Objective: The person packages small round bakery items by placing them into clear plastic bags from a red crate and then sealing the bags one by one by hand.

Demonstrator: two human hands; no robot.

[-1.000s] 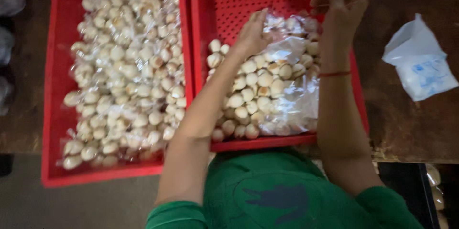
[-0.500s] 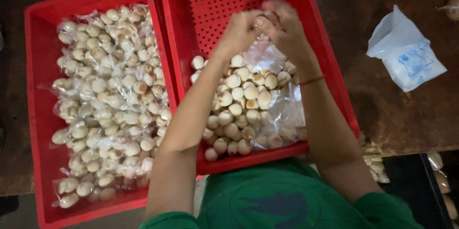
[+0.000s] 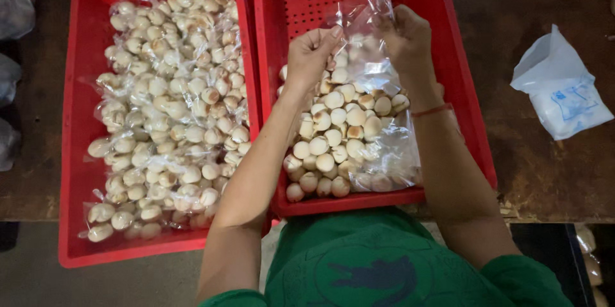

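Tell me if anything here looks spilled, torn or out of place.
Nothing stands out. Both hands, left hand and right hand, hold a clear plastic bag over the right red plastic crate; the round pale pieces stay inside both crates.

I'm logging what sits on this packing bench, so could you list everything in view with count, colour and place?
Crates: two, red, side by side on the table; the second is on the right.
Packed bags: too many to count, clear plastic holding small pale round pieces, filling the left crate.
Open bag: one, clear, held up over the right crate.
Round pieces: many, cream with brown spots, in the near half of the right crate.
White bag: one, white with blue print, on the table at right.
Table: one, dark brown wood, under everything.
Wrist band: one, red, on the right wrist.
Shirt: green, bottom centre.
Left hand: gripping the open bag's edge.
Right hand: gripping the open bag's other edge.
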